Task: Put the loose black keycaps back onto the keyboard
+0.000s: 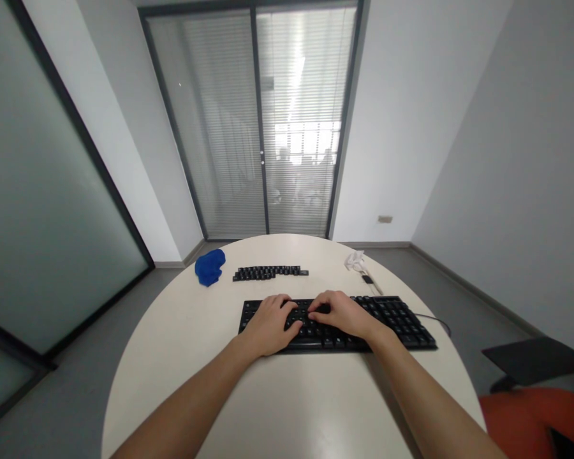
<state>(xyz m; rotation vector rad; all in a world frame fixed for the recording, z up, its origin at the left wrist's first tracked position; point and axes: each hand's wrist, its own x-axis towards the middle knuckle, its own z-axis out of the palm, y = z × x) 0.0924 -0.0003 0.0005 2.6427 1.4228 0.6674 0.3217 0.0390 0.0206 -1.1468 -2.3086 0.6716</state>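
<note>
A black computer keyboard (402, 319) lies on the table in front of me. My left hand (270, 324) rests over its left part, thumb and fingers apart. Over the middle keys, my right hand (342, 313) has its thumb and forefinger bent together in a pinch at the key surface; what is between the tips, if anything, is too small and dark to make out. Beyond the keyboard, several loose black keycaps (268, 273) stand in uneven rows.
The round white table (182, 357) holds a crumpled blue cloth (209, 266) at the back left. A crumpled white tissue or cloth (354, 260) and a thin brush-like tool (375, 284) lie at the back right. The keyboard's cable (440, 319) hangs over the right edge near an orange chair (530, 421).
</note>
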